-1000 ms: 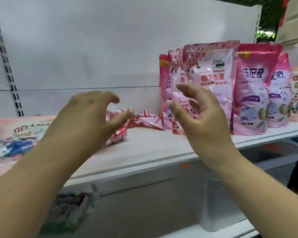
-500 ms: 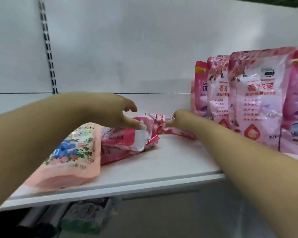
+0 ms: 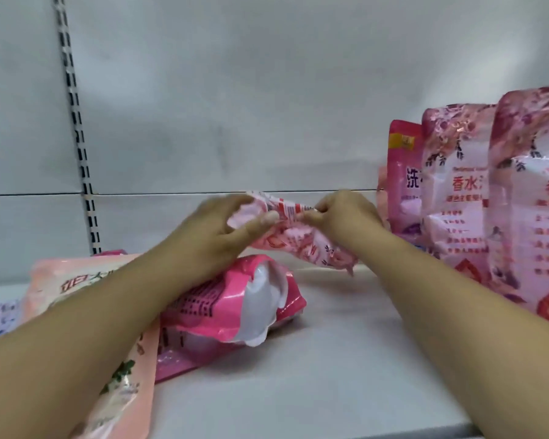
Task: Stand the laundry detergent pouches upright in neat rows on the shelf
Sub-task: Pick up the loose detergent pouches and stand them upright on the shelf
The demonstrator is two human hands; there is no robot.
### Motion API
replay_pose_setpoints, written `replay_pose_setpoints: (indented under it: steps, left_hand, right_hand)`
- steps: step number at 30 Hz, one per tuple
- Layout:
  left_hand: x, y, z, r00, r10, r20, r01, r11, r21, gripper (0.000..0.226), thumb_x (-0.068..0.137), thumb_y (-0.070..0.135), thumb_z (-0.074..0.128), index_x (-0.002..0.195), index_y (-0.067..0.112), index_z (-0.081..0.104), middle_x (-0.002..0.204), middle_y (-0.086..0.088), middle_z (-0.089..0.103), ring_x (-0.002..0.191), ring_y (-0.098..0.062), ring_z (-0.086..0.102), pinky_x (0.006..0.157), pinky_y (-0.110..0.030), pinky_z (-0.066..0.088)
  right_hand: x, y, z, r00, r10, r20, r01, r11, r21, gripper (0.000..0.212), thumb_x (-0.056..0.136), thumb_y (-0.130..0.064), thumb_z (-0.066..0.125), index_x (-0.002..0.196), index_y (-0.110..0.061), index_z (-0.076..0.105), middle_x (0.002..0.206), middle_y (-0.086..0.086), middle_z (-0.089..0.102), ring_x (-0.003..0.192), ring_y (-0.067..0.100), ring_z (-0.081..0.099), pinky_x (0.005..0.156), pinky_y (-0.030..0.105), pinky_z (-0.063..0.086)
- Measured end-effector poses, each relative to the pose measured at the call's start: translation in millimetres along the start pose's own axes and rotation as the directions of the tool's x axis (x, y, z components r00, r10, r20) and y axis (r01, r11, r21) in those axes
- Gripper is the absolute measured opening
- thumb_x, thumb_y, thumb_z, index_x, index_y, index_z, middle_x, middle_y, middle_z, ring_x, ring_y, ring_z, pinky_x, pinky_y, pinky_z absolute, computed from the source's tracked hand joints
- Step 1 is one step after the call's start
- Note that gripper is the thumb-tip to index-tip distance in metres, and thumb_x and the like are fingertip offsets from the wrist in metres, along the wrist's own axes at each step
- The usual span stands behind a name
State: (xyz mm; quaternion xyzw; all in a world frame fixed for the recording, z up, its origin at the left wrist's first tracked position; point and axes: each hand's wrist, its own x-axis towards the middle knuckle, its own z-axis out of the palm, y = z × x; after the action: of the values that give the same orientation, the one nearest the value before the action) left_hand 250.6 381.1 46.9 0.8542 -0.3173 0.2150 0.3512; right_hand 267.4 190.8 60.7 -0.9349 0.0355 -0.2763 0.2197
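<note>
1. Your left hand (image 3: 216, 229) and right hand (image 3: 339, 217) both pinch the top seam of one pale pink floral pouch (image 3: 301, 242), fingers closed on it, thumbs in front.
2. That pouch sits tilted at the back of the white shelf (image 3: 330, 359), lower end on the board.
3. Hot-pink pouch (image 3: 235, 305) lies flat under your left forearm, beside a peach pouch (image 3: 76, 286), also flat.
4. Upright pink pouches (image 3: 457, 191) stand in a row on the right.
</note>
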Motion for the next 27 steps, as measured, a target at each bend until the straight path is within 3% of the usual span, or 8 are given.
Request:
replay_pose_setpoints:
  steps: [3,7,9,11,15,19,23,27]
  left_hand:
    - [-0.9,-3.4,-5.0,0.945,0.154,-0.287,-0.08,0.964,0.255,0.093,0.051,0.076,0.058,0.132,0.036,0.039,0.133,-0.001,0.036,0.121,-0.017,0.039,0.1,-0.025,0.029]
    - [-1.1,2.9,-17.2,0.895,0.318,-0.312,-0.242,0.935,0.258,0.077,0.05,0.052,0.073,0.117,0.05,0.036,0.134,0.02,0.02,0.127,-0.002,0.022,0.099,-0.009,0.017]
    - [-1.0,5.9,-20.7,0.924,0.257,-0.282,-0.235,0.966,0.111,0.078,0.04,0.057,0.071,0.109,0.05,0.035,0.121,0.032,0.033,0.113,0.008,0.038,0.09,0.001,0.027]
    - [-1.3,7.4,-18.5,0.95,0.157,-0.269,-0.163,0.987,0.0,0.084,0.034,0.055,0.071,0.11,0.048,0.037,0.107,0.029,0.042,0.1,0.007,0.044,0.084,-0.003,0.033]
    - [3.4,2.2,-14.0,0.942,-0.01,-0.335,-0.027,0.994,-0.107,0.081,0.033,0.053,0.071,0.108,0.03,0.055,0.107,0.01,0.057,0.098,-0.008,0.054,0.085,-0.018,0.043]
    - [5.4,-5.0,-14.6,0.917,-0.159,-0.366,0.052,0.957,-0.285,0.048,0.042,0.042,0.077,0.079,0.024,0.052,0.076,0.007,0.06,0.066,-0.007,0.056,0.055,-0.011,0.046]
    - [6.1,-13.5,-20.3,0.868,-0.303,-0.394,0.084,0.871,-0.484,0.079,0.027,0.052,0.074,0.092,0.01,0.06,0.091,-0.011,0.068,0.081,-0.026,0.065,0.076,-0.038,0.053]
    - [5.1,-12.7,-23.8,0.865,-0.357,-0.352,0.08,0.792,-0.606,0.086,0.028,0.047,0.074,0.1,0.002,0.06,0.096,-0.016,0.068,0.081,-0.028,0.065,0.079,-0.043,0.053]
  right_hand:
    - [-12.5,-15.1,-27.3,0.987,-0.133,-0.094,0.142,0.985,0.097,0.046,0.082,-0.047,0.063,0.058,-0.007,0.057,0.04,0.0,0.03,0.034,0.012,0.026,0.041,0.024,0.018]
    - [-34.5,-21.6,-50.9,0.98,-0.181,0.077,0.143,0.925,0.353,0.046,0.077,-0.044,0.067,0.081,0.002,0.07,0.037,-0.002,0.033,0.028,0.007,0.021,0.033,0.015,0.019]
    - [-44.0,-20.4,-51.4,0.968,-0.171,0.181,0.09,0.918,0.385,0.04,0.072,-0.046,0.069,0.081,-0.008,0.074,0.042,-0.002,0.055,0.036,0.008,0.042,0.037,0.012,0.029]
    - [-44.6,-16.2,-48.4,0.973,-0.14,0.181,0.067,0.93,0.36,0.032,0.068,-0.054,0.068,0.071,-0.023,0.074,0.07,-0.001,0.073,0.064,0.015,0.064,0.058,0.015,0.044]
    - [-35.8,-12.2,-52.8,0.954,-0.037,0.298,-0.097,0.902,0.422,0.047,0.069,-0.068,0.049,0.075,-0.027,0.069,0.064,-0.012,0.071,0.059,0.009,0.067,0.058,0.024,0.045]
    - [-35.1,-5.1,-63.7,0.922,-0.174,0.346,-0.254,0.403,0.879,0.073,0.054,-0.067,0.047,0.101,-0.013,0.066,0.1,0.007,0.072,0.089,0.024,0.07,0.079,0.044,0.051]
    - [-31.6,-8.5,-46.9,0.997,-0.027,0.075,-0.061,0.35,0.935,0.046,0.054,-0.05,0.062,0.086,-0.018,0.062,0.069,-0.006,0.071,0.083,0.018,0.064,0.089,0.042,0.046]
    - [-30.7,-11.0,-20.1,0.987,-0.067,0.147,-0.114,0.359,0.926,0.039,0.062,-0.038,0.065,0.095,-0.018,0.062,0.08,-0.004,0.071,0.085,0.016,0.063,0.082,0.034,0.048]
